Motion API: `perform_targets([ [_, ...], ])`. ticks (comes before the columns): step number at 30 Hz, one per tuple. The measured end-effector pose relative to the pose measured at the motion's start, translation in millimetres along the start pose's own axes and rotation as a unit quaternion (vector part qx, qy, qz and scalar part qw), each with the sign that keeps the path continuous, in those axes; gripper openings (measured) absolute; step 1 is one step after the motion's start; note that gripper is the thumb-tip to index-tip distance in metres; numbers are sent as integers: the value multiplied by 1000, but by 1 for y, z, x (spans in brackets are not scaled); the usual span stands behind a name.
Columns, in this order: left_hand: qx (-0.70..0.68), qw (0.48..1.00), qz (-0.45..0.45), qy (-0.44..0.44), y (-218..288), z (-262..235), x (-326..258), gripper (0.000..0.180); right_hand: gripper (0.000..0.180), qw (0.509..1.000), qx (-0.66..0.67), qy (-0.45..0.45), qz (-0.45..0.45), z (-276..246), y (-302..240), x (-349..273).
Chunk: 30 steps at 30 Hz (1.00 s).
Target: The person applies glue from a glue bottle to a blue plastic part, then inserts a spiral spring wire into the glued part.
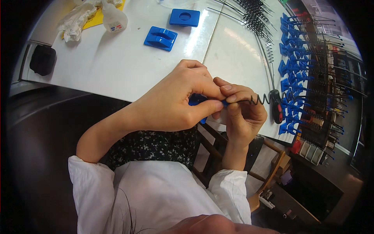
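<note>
Both hands, left hand [175,99] and right hand [241,111], pinch a small blue clip [196,100] joined to a black coiled wire spring [260,99].

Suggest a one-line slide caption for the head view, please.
Both hands, left hand and right hand, press a blue clip onto a black coiled wire at the white table.

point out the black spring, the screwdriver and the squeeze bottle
black spring [260,98], head view, on its coils right of the fingertips
screwdriver [276,111], head view, on its black and red handle
squeeze bottle [115,17], head view, on its clear body
</note>
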<state>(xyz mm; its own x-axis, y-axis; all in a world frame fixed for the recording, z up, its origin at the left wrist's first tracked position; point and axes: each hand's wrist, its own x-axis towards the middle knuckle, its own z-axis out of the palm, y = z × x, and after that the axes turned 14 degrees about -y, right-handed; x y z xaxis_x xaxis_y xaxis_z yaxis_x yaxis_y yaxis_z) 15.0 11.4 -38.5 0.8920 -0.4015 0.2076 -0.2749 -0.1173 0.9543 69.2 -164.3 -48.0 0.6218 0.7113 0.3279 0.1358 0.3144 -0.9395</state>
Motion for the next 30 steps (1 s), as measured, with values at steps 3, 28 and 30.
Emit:
perform_targets([
  [3, 1, 1000, 7, 6, -2, 1, -1, 11, 9, 1000, -7, 2, 7, 0, -1, -1],
  [28, -4, 1000, -1, 19, -2, 2, 0, 16, 16, 999, -39, -18, 3, -1, -1, 1],
  [30, 1, 1000, 2, 22, -4, 2, -1, 16, 16, 999, -41, -19, -4, -1, 0, 1],
])
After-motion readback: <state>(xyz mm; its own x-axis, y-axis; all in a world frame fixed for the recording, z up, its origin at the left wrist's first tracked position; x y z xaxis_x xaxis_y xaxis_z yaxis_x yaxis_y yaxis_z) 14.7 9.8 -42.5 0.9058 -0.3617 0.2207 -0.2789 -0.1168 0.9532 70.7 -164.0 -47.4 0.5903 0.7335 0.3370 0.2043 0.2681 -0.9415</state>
